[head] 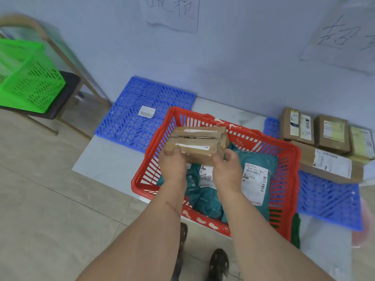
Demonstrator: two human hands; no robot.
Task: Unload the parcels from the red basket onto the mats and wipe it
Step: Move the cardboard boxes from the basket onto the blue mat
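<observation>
A red plastic basket (pixel 288 159) stands on the floor between two blue mats. Above it I hold a taped brown cardboard box (pixel 197 144) with both hands: my left hand (pixel 172 165) grips its near left corner, my right hand (pixel 228 169) its near right side. Inside the basket lie teal plastic mailer bags (pixel 255 179) with white labels. The left blue mat (pixel 134 116) carries only a small white label (pixel 146 111). The right blue mat (pixel 328 199) holds several brown cardboard parcels (pixel 332 134) along the wall.
A green basket (pixel 30 78) sits on a dark stool with a wooden frame at the far left. A blue wall with paper signs (pixel 174 11) rises behind the mats. My feet (pixel 218 262) stand just before the red basket on beige floor tiles.
</observation>
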